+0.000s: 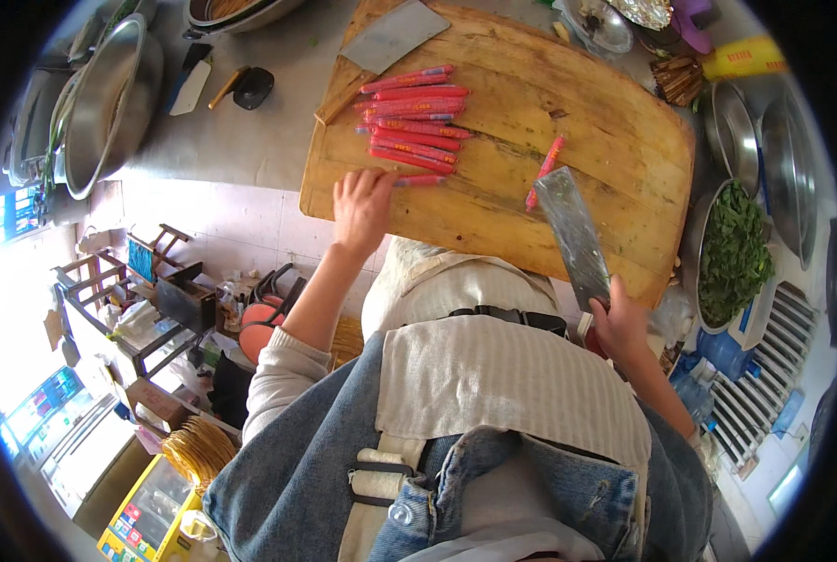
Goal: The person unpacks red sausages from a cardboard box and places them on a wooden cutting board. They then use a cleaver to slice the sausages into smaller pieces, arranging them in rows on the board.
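My left hand [362, 201] is at the left front of a wooden cutting board [615, 122], its fingers closed on the left end of a red-wrapped sausage [423, 180]. Just beyond it, several more red-wrapped sausages [417, 122] lie side by side in a stack. In my right hand [618, 323] is the handle of a cleaver [573, 225]; its broad grey blade slants over the board's front right. A single red sausage [545, 171] lies beside the blade's tip. A second cleaver [395, 37] with a wooden handle rests at the board's far left edge.
On the right stands a metal basin of green leaves [732, 253] beside other metal bowls [732, 122]. A large metal bowl [105, 108] tilts at the left. A white-bladed knife [191, 87] lies on the metal counter [250, 122]. A bundle of sticks [678, 80] is beyond the board.
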`<state>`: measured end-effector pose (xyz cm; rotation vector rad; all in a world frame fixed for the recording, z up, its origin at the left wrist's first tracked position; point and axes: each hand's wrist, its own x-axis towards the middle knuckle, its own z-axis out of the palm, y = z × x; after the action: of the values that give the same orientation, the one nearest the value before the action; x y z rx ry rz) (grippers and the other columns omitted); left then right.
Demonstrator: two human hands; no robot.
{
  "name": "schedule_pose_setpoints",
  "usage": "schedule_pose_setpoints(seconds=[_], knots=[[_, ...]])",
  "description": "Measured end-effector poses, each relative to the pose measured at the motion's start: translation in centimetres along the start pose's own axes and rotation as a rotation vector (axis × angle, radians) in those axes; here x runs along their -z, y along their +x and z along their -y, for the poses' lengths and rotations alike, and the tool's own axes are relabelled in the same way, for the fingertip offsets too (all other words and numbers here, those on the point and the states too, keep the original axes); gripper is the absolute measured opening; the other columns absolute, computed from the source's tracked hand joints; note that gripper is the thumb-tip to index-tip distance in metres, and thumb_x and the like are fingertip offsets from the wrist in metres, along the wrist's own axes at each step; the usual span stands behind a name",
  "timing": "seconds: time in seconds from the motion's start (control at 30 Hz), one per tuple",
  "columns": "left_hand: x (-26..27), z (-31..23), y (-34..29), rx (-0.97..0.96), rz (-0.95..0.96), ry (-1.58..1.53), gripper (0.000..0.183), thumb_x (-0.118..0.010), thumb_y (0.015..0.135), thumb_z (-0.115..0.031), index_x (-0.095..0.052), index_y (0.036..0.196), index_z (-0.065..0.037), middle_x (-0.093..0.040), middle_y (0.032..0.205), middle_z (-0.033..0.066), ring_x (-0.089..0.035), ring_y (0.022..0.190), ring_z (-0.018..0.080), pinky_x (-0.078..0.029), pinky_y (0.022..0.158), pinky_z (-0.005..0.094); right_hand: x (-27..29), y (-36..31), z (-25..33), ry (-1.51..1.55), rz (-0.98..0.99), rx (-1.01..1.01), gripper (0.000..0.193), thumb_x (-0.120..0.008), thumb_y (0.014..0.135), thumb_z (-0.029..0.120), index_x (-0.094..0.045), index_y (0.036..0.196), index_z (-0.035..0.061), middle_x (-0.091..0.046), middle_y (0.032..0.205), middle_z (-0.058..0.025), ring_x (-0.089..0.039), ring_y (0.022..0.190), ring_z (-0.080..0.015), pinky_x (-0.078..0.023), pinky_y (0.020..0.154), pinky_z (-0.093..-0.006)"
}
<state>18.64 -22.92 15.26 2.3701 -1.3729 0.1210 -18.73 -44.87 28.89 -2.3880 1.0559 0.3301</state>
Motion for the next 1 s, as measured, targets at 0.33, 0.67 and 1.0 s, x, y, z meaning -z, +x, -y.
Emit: schedule_pose_setpoints(seconds=[0.33,0.67,1.0], knots=[[-3.4,-8.2,2.2,-0.411,-0.015,-0.302,0.033,-0.062,0.078,-0.017,-0.071,0.109,-0.009,-0.067,0.111,0.005,-0.061,0.106,0.026,-0.05,0.088,0.04,-0.1,2.0,0.0,-0.094,0.034,0.093,0.034,-0.062,0.093,0.016,-0.048,0.121,0.0029,-0.066,0.086,-0.0268,-0.063,0.082,-0.0484,-0.047,0.069,-0.0572],[-4.6,-9.5,2.0,-0.462,-0.135,-0.379,0.029,-0.063,0.075,-0.017,-0.071,0.102,-0.008,-0.066,0.109,0.0047,-0.062,0.107,0.0242,-0.054,0.093,0.0401,-2.0,2.9,1.0,-0.195,0.02,0.202,0.037,-0.065,0.092,0.019,-0.049,0.122,0.0054,-0.067,0.074,-0.0211,-0.066,0.068,-0.0434,-0.048,0.059,-0.0555],[-4.3,-9.3,1.8,-0.423,-0.113,-0.399,0.026,-0.062,0.077,-0.015,-0.07,0.1,-0.006,-0.066,0.11,0.0057,-0.063,0.106,0.0241,-0.055,0.09,0.0374,-2.8,3.4,3.4,-0.225,0.071,0.281,0.024,-0.064,0.093,0.018,-0.047,0.107,0.007,-0.064,0.067,-0.0193,-0.065,0.062,-0.0404,-0.046,0.053,-0.0536]])
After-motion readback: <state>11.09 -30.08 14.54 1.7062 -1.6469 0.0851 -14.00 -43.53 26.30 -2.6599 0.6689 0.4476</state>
